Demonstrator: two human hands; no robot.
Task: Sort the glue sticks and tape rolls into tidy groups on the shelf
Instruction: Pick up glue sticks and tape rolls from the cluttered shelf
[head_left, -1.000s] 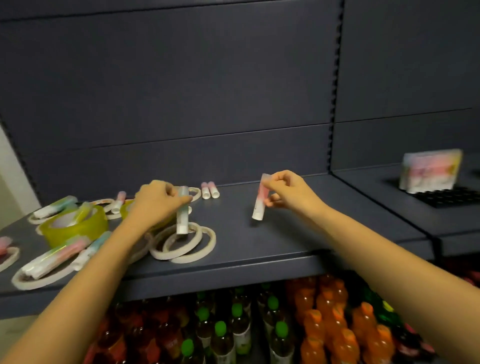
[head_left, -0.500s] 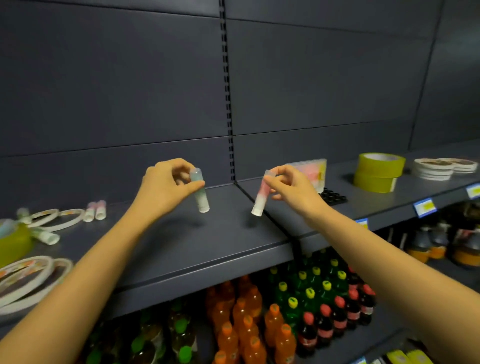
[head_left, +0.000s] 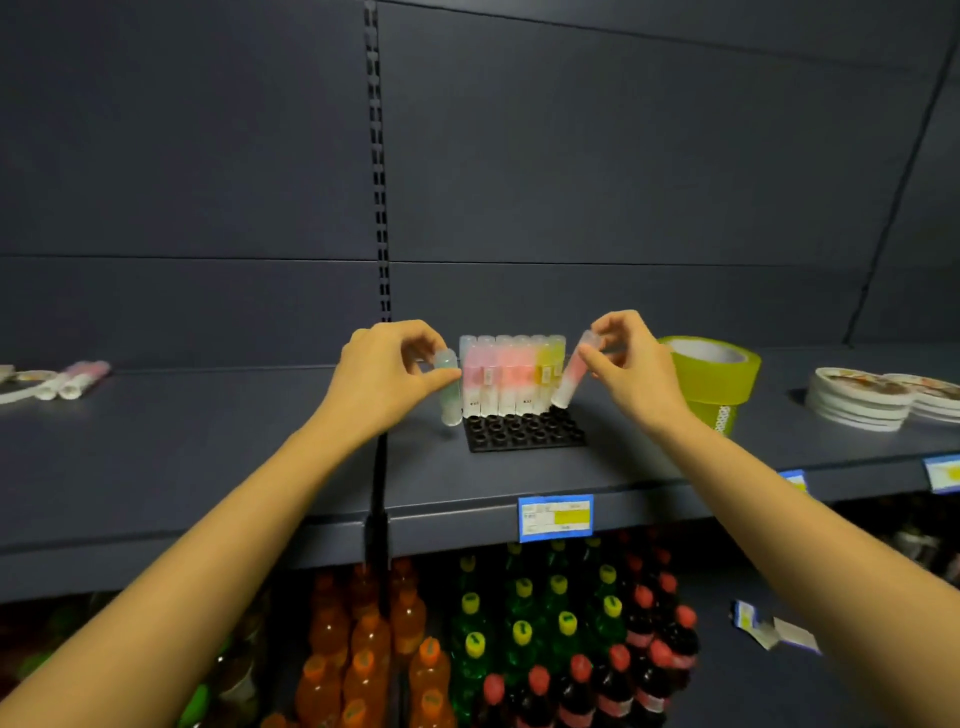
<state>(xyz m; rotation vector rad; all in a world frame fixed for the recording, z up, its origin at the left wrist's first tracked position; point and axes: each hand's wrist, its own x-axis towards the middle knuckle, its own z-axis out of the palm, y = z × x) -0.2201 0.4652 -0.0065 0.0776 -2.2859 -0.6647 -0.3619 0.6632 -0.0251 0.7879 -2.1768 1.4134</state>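
Note:
My left hand (head_left: 387, 371) pinches a pale green glue stick (head_left: 449, 387) upright, just left of a black holed tray (head_left: 524, 431). A row of pink and yellow glue sticks (head_left: 511, 379) stands along the tray's back. My right hand (head_left: 631, 364) pinches a pink glue stick (head_left: 571, 374) by its cap, tilted, with its lower end near the tray's right rear corner. Two stacked green tape rolls (head_left: 719, 382) stand right of my right hand. Flat white tape rolls (head_left: 860, 397) are stacked further right.
Loose glue sticks (head_left: 78, 379) and a tape ring lie at the far left of the dark shelf (head_left: 260, 457). A blue price label (head_left: 556, 517) hangs on the shelf's front edge. Orange, green and dark drink bottles (head_left: 519, 639) fill the level below.
The view has swung right along the shelf. Both hands have carried their glue sticks over to the black tray, which now sits directly in front between them.

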